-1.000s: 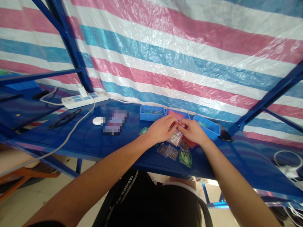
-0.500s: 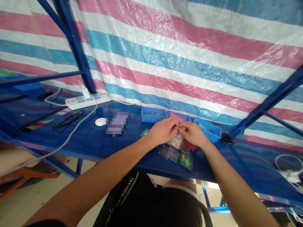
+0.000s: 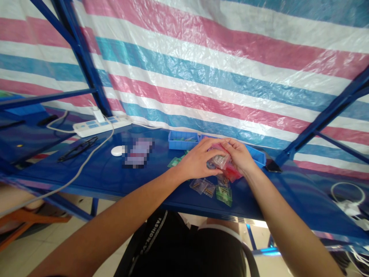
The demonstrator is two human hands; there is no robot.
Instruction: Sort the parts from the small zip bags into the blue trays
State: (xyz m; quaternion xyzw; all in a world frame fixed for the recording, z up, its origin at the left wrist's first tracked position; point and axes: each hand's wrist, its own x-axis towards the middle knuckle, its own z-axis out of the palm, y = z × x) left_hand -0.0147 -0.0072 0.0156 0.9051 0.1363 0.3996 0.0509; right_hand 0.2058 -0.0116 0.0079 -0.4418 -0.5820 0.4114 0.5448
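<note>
A clear plastic zip bag [image 3: 220, 161] with a red strip at its top and small pieces inside is between my two hands above the table. My right hand [image 3: 240, 156] pinches its upper right part. My left hand [image 3: 193, 161] curves around its left side, fingers at the top and thumb by the lower edge. Red plastic bags [image 3: 234, 173] lie just under my right hand. Nearer me are small clear bags of brass-coloured pins [image 3: 208, 188] and a green bag [image 3: 224, 195]. More green packets [image 3: 174, 162] show beside my left hand.
Blue bins [image 3: 183, 141] line the back of the blue table [image 3: 161, 169]; my hands partly cover two. Leftward lie a blurred-out rectangle [image 3: 138, 153], a white round object [image 3: 117, 151], glasses [image 3: 79, 148] and a power strip [image 3: 100, 125]. A dark phone [image 3: 273, 166] lies rightward.
My left thumb and fingers have spread from a pinch at the bag's top to around its side. The bag is more in sight, and the view has shifted slightly.
</note>
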